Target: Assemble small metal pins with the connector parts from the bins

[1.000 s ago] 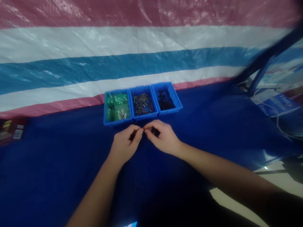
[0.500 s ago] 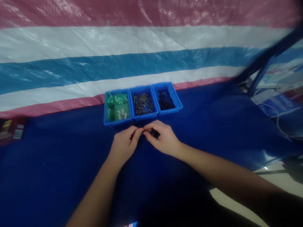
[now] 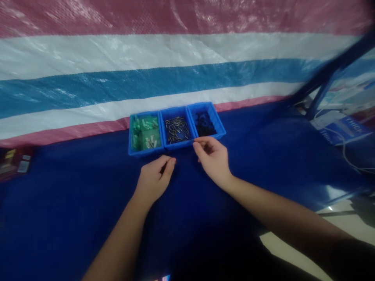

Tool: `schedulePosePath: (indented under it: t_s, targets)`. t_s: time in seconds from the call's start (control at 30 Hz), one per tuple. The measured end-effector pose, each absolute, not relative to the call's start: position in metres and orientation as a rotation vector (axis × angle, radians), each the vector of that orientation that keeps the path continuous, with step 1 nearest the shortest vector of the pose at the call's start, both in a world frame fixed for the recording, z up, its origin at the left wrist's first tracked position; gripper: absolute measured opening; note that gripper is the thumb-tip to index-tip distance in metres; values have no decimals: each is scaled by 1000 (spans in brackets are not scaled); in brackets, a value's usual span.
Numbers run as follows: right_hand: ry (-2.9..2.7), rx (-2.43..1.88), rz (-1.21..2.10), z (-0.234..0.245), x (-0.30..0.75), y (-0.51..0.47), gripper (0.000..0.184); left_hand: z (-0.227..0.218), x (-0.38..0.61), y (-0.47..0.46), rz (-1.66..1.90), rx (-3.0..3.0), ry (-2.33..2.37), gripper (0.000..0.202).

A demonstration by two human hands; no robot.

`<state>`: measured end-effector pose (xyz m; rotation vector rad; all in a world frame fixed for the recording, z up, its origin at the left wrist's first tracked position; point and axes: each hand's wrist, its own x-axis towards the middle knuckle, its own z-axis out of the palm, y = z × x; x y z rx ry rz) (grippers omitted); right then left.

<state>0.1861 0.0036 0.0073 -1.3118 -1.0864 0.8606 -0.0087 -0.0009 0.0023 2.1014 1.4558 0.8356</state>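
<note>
Centrally, left hand (image 3: 154, 180) rested on the blue worktop (image 3: 73, 203), fingers (image 3: 169, 168) curled, thumb and forefinger pressed together; whether anything sat between them could not be told. Right hand (image 3: 214, 159) just below the right bin (image 3: 206, 124) of dark parts, fingers pinched, contents unclear. Middle bin (image 3: 176, 130) held metal pins, left bin (image 3: 145, 133) green pieces. Striped tarp (image 3: 146, 58) across upper frame

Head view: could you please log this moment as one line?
left hand: pinched, on cloth | right hand: by right bin | bins: three in row
</note>
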Motion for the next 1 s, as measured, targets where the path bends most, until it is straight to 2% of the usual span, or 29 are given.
schedulePosePath:
  t_s: [0.2, 0.53, 0.7, 0.87, 1.0]
  targets:
    - [-818, -1215, 983, 5, 189, 11, 28, 1, -9, 0, 843, 2110, 1446, 25]
    - [-876, -1144, 889, 6, 186, 7, 35, 2, -9, -1, 855, 2093, 1455, 25]
    - [-1389, -1148, 769, 7, 184, -5, 15, 6, -7, -4, 990, 2005, 1556, 27]
    - [-2174, -963, 689, 3, 180, -14, 21, 11, -5, -6, 1142, 1834, 1715, 29]
    - [-2344, -992, 629, 1, 177, -15, 21, 12, -5, -4, 1165, 1801, 1705, 30]
